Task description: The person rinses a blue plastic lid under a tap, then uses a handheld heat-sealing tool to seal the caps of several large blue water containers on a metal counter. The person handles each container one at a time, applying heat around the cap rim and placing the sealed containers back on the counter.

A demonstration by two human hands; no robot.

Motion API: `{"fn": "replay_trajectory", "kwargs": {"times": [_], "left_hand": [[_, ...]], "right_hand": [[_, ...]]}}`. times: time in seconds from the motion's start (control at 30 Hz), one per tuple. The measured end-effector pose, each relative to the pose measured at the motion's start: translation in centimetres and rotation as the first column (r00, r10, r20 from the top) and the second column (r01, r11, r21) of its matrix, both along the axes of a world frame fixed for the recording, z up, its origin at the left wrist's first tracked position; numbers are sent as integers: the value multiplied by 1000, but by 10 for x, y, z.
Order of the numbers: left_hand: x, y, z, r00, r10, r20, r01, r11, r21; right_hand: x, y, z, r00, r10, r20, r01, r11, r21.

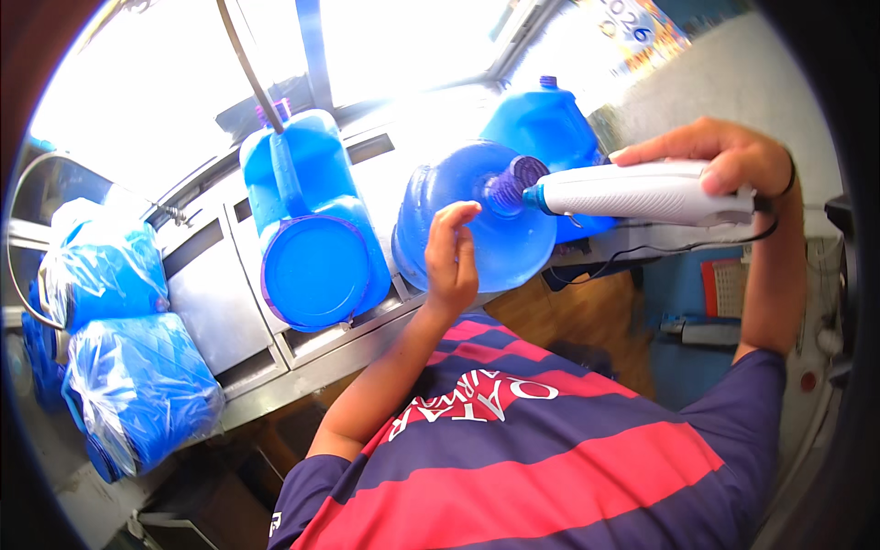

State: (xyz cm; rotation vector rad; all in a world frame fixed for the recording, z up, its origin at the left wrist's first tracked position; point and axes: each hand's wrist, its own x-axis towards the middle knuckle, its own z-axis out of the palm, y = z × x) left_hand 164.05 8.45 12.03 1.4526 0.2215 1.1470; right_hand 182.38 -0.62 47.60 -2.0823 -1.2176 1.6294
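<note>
My right hand (pixel 739 158) grips a white corded hand-held tool (pixel 625 192) that looks like a heat gun or hair dryer. Its blue-rimmed nozzle points left at the purple-wrapped neck (pixel 519 180) of a round, clear-blue water jug (pixel 512 258), almost against it. My left hand (pixel 454 265) is raised at the near side of this jug, fingers bent and a little apart, nothing in them. Whether it touches the jug I cannot tell. To the left stands a blue slim water container (pixel 316 172) with a handle and a round blue cap (pixel 316 271) facing me.
Two plastic-wrapped blue containers (pixel 144 385) sit at the left end of the metal counter (pixel 216 302). Another blue slim container (pixel 543 124) stands behind the round jug. A thin hose (pixel 244 58) hangs over the middle container. The tool's black cord (pixel 660 249) loops below it.
</note>
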Motion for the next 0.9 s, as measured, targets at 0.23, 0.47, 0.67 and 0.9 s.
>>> {"fn": "replay_trajectory", "kwargs": {"times": [0.23, 0.47, 0.67, 0.9], "left_hand": [[15, 15, 43, 999, 27, -24, -11, 869, 494], [43, 21, 76, 970, 145, -193, 59, 634, 771], [44, 22, 71, 965, 126, -230, 89, 669, 738], [66, -14, 63, 941, 118, -317, -57, 979, 196]], "right_hand": [[-42, -172, -133, 714, -475, -514, 662, 696, 278], [-68, -234, -234, 325, -102, -940, 917, 278, 286], [-58, -212, -277, 308, -31, -951, 869, 416, 268], [-27, -222, -291, 306, -82, -949, 866, 439, 241]]}}
